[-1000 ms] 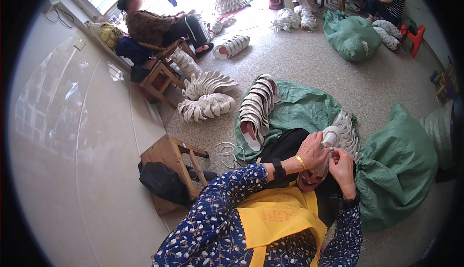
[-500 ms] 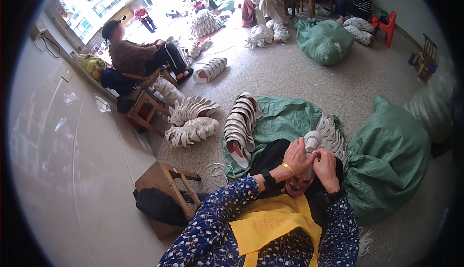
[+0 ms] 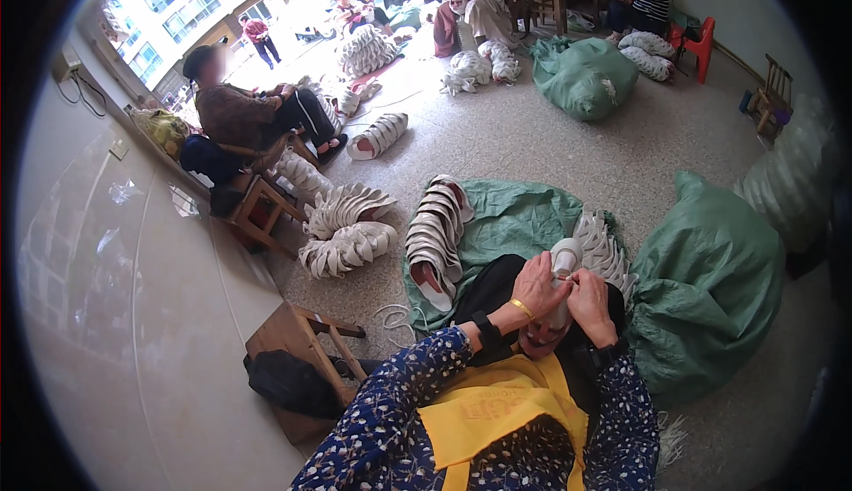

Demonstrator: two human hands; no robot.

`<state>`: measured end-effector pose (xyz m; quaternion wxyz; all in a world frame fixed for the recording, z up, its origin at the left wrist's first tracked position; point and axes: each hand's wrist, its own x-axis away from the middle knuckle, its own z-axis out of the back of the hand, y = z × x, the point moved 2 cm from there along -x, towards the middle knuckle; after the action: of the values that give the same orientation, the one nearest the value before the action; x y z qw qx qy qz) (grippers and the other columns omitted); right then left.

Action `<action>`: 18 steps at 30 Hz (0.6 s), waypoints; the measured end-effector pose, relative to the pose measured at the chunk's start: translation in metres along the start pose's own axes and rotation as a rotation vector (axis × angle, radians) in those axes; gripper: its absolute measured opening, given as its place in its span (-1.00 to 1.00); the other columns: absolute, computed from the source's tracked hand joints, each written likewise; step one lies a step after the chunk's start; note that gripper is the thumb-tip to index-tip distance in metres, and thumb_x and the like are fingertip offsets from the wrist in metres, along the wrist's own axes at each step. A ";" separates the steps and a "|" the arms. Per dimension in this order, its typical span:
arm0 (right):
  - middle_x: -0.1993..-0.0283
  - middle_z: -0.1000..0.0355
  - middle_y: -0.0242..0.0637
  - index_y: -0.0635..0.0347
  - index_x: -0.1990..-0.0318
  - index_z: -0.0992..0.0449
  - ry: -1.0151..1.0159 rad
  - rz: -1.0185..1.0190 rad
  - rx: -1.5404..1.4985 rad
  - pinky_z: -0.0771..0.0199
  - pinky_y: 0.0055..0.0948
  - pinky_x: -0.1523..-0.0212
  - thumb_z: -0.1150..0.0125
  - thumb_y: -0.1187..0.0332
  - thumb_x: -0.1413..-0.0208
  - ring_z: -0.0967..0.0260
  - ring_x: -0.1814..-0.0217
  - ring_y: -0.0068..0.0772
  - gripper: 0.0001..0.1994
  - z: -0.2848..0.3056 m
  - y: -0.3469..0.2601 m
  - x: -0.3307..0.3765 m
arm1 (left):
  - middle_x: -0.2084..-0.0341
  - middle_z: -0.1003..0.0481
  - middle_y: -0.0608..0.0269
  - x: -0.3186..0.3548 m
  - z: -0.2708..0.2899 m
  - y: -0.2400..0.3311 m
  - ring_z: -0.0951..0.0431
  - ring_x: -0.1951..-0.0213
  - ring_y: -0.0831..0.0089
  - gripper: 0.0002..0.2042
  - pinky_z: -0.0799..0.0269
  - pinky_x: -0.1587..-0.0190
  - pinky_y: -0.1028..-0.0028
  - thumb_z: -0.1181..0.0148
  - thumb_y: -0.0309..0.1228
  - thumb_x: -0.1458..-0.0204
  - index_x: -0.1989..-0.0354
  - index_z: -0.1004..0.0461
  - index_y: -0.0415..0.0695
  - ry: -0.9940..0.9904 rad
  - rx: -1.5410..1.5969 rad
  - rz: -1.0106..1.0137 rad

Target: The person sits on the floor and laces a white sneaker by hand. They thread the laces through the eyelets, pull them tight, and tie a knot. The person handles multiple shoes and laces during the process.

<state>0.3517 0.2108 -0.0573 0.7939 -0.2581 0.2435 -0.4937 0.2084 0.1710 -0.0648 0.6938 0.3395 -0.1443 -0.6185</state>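
Note:
On my lap lies a white shoe [image 3: 566, 249], its rounded toe pointing away from me and a reddish inside showing at its near end. My left hand [image 3: 539, 285] is closed over the shoe's upper from the left, fingers bent. From the right, my right hand [image 3: 590, 303] pinches at the same spot, just behind the toe. The fingertips of both hands nearly meet there; whether a thin lace lies between them is too small to tell. Beyond my knees, a row of nested white shoe uppers [image 3: 437, 238] and a second white bundle [image 3: 603, 247] rest on a green sack [image 3: 519, 211].
A full green sack [image 3: 706, 287] stands at my right. Wooden stools [image 3: 297, 349] and curled bundles of uppers [image 3: 346, 247] are at the left. White cord [image 3: 395, 320] lies on the floor. Several people sit working farther off, near another green sack [image 3: 586, 78] and a red chair [image 3: 698, 47].
The view has shifted slightly. Both hands stay at the same part of the shoe, with the fingers slightly moved. The far person in the striped top has stretched an arm forward.

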 end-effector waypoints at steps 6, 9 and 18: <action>0.26 -0.56 0.07 0.27 0.29 -0.58 -0.022 -0.095 -0.037 -0.47 0.04 0.10 -0.26 0.44 -0.06 -0.52 0.11 0.19 -0.90 -0.003 0.004 -0.001 | 0.22 -0.46 -0.14 0.003 0.002 0.001 -0.48 0.11 -0.09 -0.45 -0.42 0.05 0.09 -0.33 -0.11 0.05 0.09 -0.30 -0.31 0.016 0.011 -0.010; 0.27 -0.56 0.07 0.27 0.30 -0.58 -0.009 -0.094 -0.063 -0.47 0.03 0.11 -0.27 0.46 -0.05 -0.52 0.13 0.19 -0.91 -0.002 0.006 0.000 | 0.22 -0.45 -0.13 0.004 0.001 0.000 -0.48 0.11 -0.08 -0.45 -0.42 0.05 0.10 -0.34 -0.11 0.05 0.08 -0.31 -0.30 0.037 0.017 -0.032; 0.36 -0.56 0.00 0.31 0.34 -0.57 0.020 -0.036 -0.088 -0.48 -0.09 0.20 -0.30 0.52 0.01 -0.54 0.24 0.08 -0.92 -0.004 0.013 -0.001 | 0.21 -0.45 -0.09 0.008 0.002 -0.002 -0.48 0.12 -0.06 -0.45 -0.43 0.07 0.12 -0.38 -0.11 0.05 0.08 -0.32 -0.27 0.074 0.014 -0.052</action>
<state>0.3575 0.2161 -0.0684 0.7703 -0.2922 0.2686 -0.4991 0.2074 0.1622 -0.0659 0.6800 0.3706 -0.1141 -0.6223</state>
